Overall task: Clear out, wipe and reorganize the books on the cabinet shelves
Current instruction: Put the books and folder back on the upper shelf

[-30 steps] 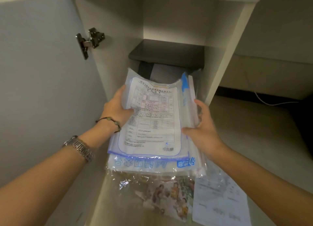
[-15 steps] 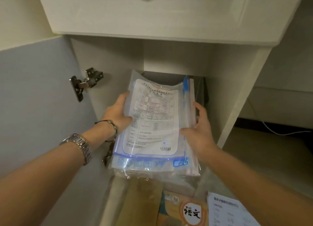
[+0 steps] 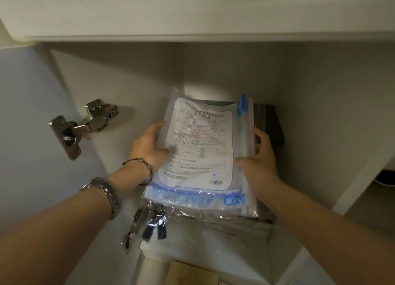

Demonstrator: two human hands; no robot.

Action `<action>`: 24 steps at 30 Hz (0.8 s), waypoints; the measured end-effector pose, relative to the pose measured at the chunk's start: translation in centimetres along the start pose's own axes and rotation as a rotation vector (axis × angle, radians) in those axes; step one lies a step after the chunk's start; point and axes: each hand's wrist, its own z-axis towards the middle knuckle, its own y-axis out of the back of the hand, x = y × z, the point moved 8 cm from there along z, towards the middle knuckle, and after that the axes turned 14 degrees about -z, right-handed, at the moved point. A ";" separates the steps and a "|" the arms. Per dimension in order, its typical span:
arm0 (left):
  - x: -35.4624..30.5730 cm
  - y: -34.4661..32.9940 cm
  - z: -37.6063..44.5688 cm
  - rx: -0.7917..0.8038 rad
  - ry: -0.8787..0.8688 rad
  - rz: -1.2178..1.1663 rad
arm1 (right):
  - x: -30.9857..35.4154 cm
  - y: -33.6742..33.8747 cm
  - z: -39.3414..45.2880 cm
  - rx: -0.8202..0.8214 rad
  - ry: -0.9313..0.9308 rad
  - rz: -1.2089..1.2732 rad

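Stack of clear plastic document pouches (image 3: 201, 178) lies flat, far end inside the cabinet (image 3: 320, 113) compartment, near edge overhanging the shelf (image 3: 149, 245). Top pouch: blue-trimmed zip edge, printed form with barcode facing up. Crinkled clear sleeves beneath. Held at both long sides.

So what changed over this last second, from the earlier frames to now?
The stack of plastic document pouches went up and forward into the cabinet compartment, its far end now over the dark item at the back. The left hand and right hand grip its sides as before; nothing was let go.
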 end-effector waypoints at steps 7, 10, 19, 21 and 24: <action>-0.4 -0.5 3.8 -0.015 -0.003 -0.036 | -0.5 -0.4 3.4 -0.028 -0.019 0.076; 0.3 -1.4 6.0 -0.008 0.011 -0.013 | -0.8 -0.6 4.5 -0.040 -0.043 0.106; 1.7 -2.5 8.9 0.060 -0.027 0.296 | -2.1 -1.6 6.5 -0.034 -0.131 0.200; 0.6 -2.2 8.0 0.000 -0.157 0.423 | -2.3 -1.8 6.7 -0.049 -0.162 0.208; -1.3 -3.0 5.4 0.086 -0.398 0.243 | -2.5 -1.9 7.1 -0.070 -0.173 0.198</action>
